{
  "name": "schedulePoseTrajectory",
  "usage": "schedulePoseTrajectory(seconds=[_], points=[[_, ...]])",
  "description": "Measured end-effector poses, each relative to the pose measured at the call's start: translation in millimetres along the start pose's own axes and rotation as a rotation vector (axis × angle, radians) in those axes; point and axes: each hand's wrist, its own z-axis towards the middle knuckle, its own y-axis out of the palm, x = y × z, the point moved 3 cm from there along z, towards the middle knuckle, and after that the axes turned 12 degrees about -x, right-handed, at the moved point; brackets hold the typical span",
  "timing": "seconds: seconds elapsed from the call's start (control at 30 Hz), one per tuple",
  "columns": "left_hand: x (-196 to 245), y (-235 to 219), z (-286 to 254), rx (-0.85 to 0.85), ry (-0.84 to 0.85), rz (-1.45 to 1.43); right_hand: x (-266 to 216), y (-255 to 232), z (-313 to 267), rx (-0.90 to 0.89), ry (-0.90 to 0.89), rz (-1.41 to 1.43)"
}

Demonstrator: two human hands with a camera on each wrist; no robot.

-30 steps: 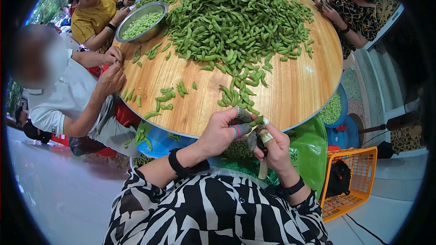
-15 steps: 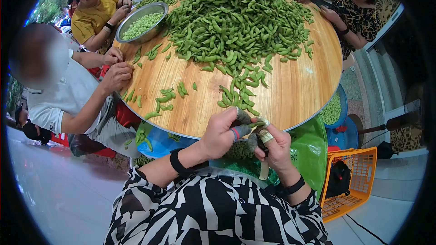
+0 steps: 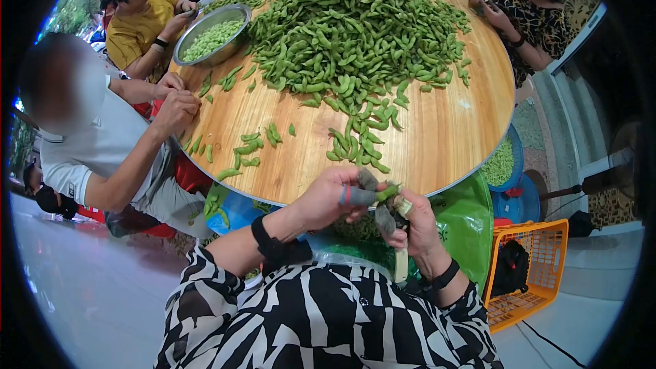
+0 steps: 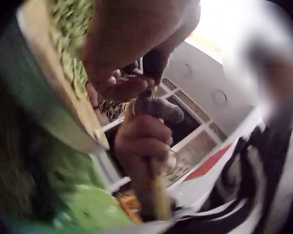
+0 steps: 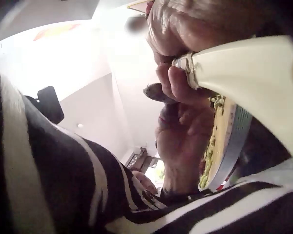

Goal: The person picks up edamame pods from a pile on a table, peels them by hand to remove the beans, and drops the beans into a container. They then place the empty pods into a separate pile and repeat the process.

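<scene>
Your left hand (image 3: 324, 198), just off near edge of round table (image 3: 437, 150): thumb and finger, in grey covers, clamp left end of green pod (image 3: 388, 193). Pod is between your hands, neither nearer; long axis goes left to right, right end slightly toward table. Your right hand (image 3: 418, 222): curled fingers and thumb pinch right end; pale strip (image 3: 401, 263) hangs below, if gripped, cannot tell.

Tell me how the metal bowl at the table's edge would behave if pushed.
The metal bowl looks rigid, so it should keep its shape. Holding many shelled beans, it is probably heavier than its thin rim suggests. The tabletop looks smooth, so it would likely slide, though it could tip over the nearby edge.
</scene>
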Motion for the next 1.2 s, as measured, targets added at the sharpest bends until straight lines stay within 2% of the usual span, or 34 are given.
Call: schedulePoseTrajectory(seconds=[0.03, 0.07, 0.13, 0.17, 0.3, 0.37, 0.4, 0.47, 0.5, 0.57, 0.6, 0.67, 0.7, 0.77, 0.8, 0.87, 0.9, 0.93, 0.97, 1.0, 1.03, 1.07, 1.13, 1.17, 1.2], points=[[9.0, 3.8, -2.5, 0.187, 0.034, 0.425, 0.1, -1.4, 0.1, 0.062, 0.013, 0.020], [8.0, 0.7, -2.7, 0.188, 0.031, 0.423, 0.7, -1.9, -0.4, 0.064, 0.013, 0.023], [20.0, 7.9, -6.2, 0.073, 0.466, 1.371, 1.4, -4.1, -0.1, 0.092, 0.047, 0.090], [20.4, 10.0, -7.5, 0.080, 0.497, 1.526, 4.3, -7.8, 0.3, 0.072, 0.043, 0.124], [17.0, 10.4, -11.0, 0.082, 0.563, 1.555, 6.2, -9.0, -1.5, 0.021, 0.054, 0.178], [16.4, 7.2, -10.1, 0.095, 0.464, 1.221, 4.0, -2.1, -0.5, 0.071, 0.053, 0.172], [15.2, 8.6, -9.1, 0.095, 0.465, 1.223, 3.7, -1.0, -0.1, 0.070, 0.053, 0.171], [12.1, 5.6, -5.1, 0.133, 0.400, 0.816, 1.4, 1.4, 0.8, 0.038, 0.021, 0.168], [15.1, 8.4, -6.0, 0.133, 0.402, 0.817, 0.2, 2.7, 0.6, 0.036, 0.020, 0.166], [14.2, 9.6, -7.1, 0.181, 0.135, 0.491, -2.1, 3.5, -0.6, 0.075, 0.007, 0.086], [13.0, 10.1, -6.8, 0.181, 0.135, 0.490, -1.6, 3.3, -0.5, 0.076, 0.008, 0.086], [7.9, 9.0, -5.2, 0.207, 0.114, 0.273, -2.5, 4.0, 1.3, 0.010, -0.035, 0.044], [7.1, 7.6, -4.6, 0.207, 0.115, 0.273, -4.1, 5.7, 1.0, 0.009, -0.034, 0.043], [2.2, 3.2, -3.8, 0.231, 0.017, 0.239, -11.6, 7.6, -1.3, 0.125, -0.058, -0.344], [1.2, 4.8, -3.6, 0.231, 0.016, 0.239, -10.8, 7.2, -0.8, 0.125, -0.058, -0.343], [0.3, 9.7, -2.5, 0.274, 0.025, 0.428, -11.0, 1.5, -0.9, 0.244, -0.074, -0.487], [-3.7, 8.2, -1.4, 0.272, 0.025, 0.428, -14.1, -1.4, -2.8, 0.247, -0.044, -0.532], [-6.8, 4.7, -0.4, 0.275, 0.083, 0.598, -12.3, 0.8, -1.9, 0.248, -0.044, -0.531], [-9.3, 2.5, -0.1, 0.277, 0.143, 0.767, -14.4, 6.9, -0.1, 0.322, -0.138, -0.698], [-13.1, 0.4, -0.1, 0.277, 0.144, 0.767, -17.8, 11.6, 0.2, 0.396, -0.233, -0.866], [-15.8, -0.4, 0.3, 0.263, 0.156, 0.811, -18.5, 6.6, -1.8, 0.434, -0.194, -0.978], [-17.2, 0.3, 0.1, 0.250, 0.168, 0.856, -20.1, 9.2, -2.4, 0.434, -0.195, -0.978], [-12.0, 6.9, -1.7, 0.244, 0.127, 0.841, -26.9, 19.7, -2.1, 0.458, -0.220, -1.266], [-9.7, 8.8, -2.6, 0.240, 0.086, 0.826, -27.6, 16.2, -3.5, 0.448, -0.228, -1.267], [-12.1, 7.2, -3.4, 0.251, 0.100, 0.839, -28.5, 10.9, -5.6, 0.403, -0.212, -1.400]])
